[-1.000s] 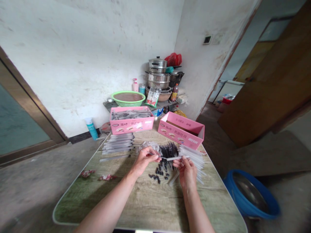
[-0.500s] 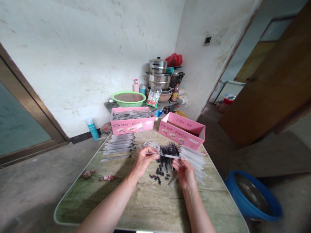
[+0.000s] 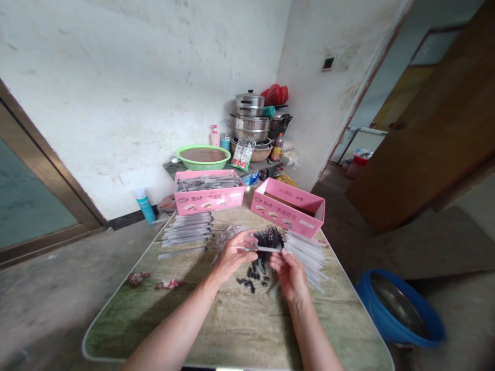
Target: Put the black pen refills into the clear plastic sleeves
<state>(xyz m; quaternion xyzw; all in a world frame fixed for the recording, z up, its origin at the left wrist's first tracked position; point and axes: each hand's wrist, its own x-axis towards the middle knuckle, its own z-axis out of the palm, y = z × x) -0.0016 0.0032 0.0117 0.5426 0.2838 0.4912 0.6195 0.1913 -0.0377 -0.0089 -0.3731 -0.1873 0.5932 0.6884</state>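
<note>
The front of the pink box on the left (image 3: 209,203) bears Chinese characters, of which 奶盖吐司 can be read to the right of a thin upright line; the characters before that line are less sure, the second looking like 动. The pink box on the right (image 3: 284,215) shows the same 奶盖吐司 on its slanted front, while the dark oval badge and white block lettering on both boxes are too small to read. Print on the spray can (image 3: 144,207), bottle (image 3: 277,149) and plastic bag (image 3: 243,155) is illegible.
</note>
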